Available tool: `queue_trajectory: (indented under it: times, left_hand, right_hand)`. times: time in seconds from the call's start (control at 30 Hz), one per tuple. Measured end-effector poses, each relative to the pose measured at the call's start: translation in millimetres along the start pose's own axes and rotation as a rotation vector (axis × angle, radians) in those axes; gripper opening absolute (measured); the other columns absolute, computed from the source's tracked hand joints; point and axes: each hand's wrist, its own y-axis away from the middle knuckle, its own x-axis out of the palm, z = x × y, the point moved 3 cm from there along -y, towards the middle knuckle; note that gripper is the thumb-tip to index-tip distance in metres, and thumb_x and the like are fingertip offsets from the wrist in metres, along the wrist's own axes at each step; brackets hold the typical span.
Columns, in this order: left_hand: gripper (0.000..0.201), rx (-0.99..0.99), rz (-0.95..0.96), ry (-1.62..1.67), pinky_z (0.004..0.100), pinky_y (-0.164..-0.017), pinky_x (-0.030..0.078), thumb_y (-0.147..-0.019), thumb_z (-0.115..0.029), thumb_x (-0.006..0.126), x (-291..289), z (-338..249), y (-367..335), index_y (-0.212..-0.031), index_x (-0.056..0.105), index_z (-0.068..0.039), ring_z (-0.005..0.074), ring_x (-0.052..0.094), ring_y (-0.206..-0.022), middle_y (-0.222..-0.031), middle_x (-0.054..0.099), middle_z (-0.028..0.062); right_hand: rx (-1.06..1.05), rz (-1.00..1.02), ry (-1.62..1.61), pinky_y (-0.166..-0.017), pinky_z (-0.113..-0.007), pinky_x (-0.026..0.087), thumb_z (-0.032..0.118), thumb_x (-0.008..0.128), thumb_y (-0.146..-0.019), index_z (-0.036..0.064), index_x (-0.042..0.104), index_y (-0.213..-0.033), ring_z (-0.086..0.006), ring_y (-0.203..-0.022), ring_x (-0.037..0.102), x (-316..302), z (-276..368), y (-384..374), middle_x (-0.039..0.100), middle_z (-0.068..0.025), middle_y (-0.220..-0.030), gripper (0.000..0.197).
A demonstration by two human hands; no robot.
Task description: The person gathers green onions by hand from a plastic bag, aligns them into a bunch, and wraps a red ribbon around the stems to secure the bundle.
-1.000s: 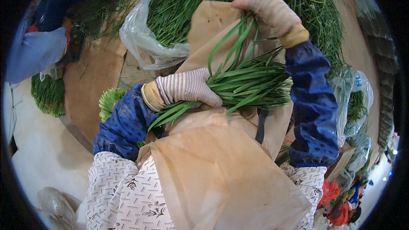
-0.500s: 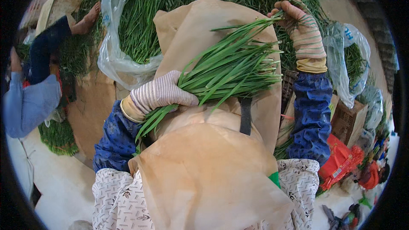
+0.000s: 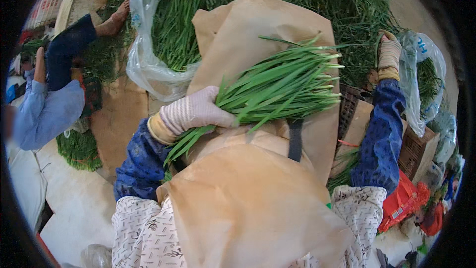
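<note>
My left hand (image 3: 198, 110), in a striped knit glove, is closed around a bunch of garlic chives (image 3: 282, 84). The bunch lies over my lap on a tan apron (image 3: 258, 183), with its pale cut ends pointing right and its leaf tips sticking out below the hand. Out to the far right is my right hand (image 3: 389, 53), gloved too, at the edge of the heap of loose greens (image 3: 322, 5) and beside a clear plastic bag (image 3: 411, 69). Its fingers are mostly turned away, so whether it holds anything is hidden.
An open plastic bag (image 3: 144, 64) full of long chives stands ahead on the left. A brown plastic crate (image 3: 416, 149) and a red bag (image 3: 399, 201) are at the right. Another person in a blue sleeve (image 3: 54, 114) sits at the left, near a tied chive bundle (image 3: 79, 149).
My right hand has moved right and slightly down, away from the cut ends of the chives to the edge of the heap. My left hand keeps its hold on the bunch.
</note>
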Motion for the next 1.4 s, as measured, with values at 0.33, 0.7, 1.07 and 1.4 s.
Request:
queue_trajectory:
  times: [0.33, 0.7, 1.07, 1.4]
  left_hand:
    - [0.029, 0.058, -0.028, 0.191, 0.0254, -0.054, 0.045, -0.079, -0.009, 0.074, 0, 6, 1, -0.104, 0.065, 0.0, 0.0092, 0.054, -0.06, -0.076, 0.062, 0.0027]
    - [0.022, 0.069, 0.036, 0.027, 0.024, -0.052, 0.043, -0.078, -0.015, 0.075, -3, -1, -6, -0.095, 0.068, -0.002, 0.0087, 0.053, -0.057, -0.064, 0.059, 0.0008]
    - [0.019, 0.108, 0.067, 0.088, 0.0227, -0.047, 0.04, -0.078, -0.016, 0.075, -7, 9, -8, -0.09, 0.069, -0.002, 0.0069, 0.051, -0.053, -0.062, 0.059, 0.0005]
    - [0.042, 0.072, 0.039, 0.124, 0.0222, -0.051, 0.044, -0.072, -0.009, 0.076, -12, 11, -4, -0.112, 0.063, -0.005, 0.0071, 0.054, -0.06, -0.079, 0.062, 0.0003]
  right_hand:
    - [-0.653, 0.781, -0.031, -0.106, -0.031, 0.038, 0.012, 0.069, -0.083, 0.0079, 0.05, -0.139, -0.0198, -0.123, 0.052, 39, 139, 145, 0.057, -0.0094, -0.135, 0.06]
    - [-0.494, 0.333, 0.711, -0.088, -0.039, 0.05, 0.027, 0.065, -0.088, 0.0097, 0.065, -0.117, -0.0313, -0.099, 0.066, 30, 105, 87, 0.07, -0.0161, -0.104, 0.033]
    - [-1.026, 0.629, 0.297, -0.076, -0.042, 0.052, 0.033, 0.071, -0.079, 0.0092, 0.068, -0.097, -0.0346, -0.086, 0.065, 104, 224, 200, 0.068, -0.014, -0.09, 0.03]
    - [-0.697, 0.138, 0.465, -0.079, -0.042, 0.052, 0.029, 0.065, -0.086, 0.0106, 0.066, -0.105, -0.0362, -0.093, 0.065, 57, 136, 98, 0.069, -0.017, -0.097, 0.026]
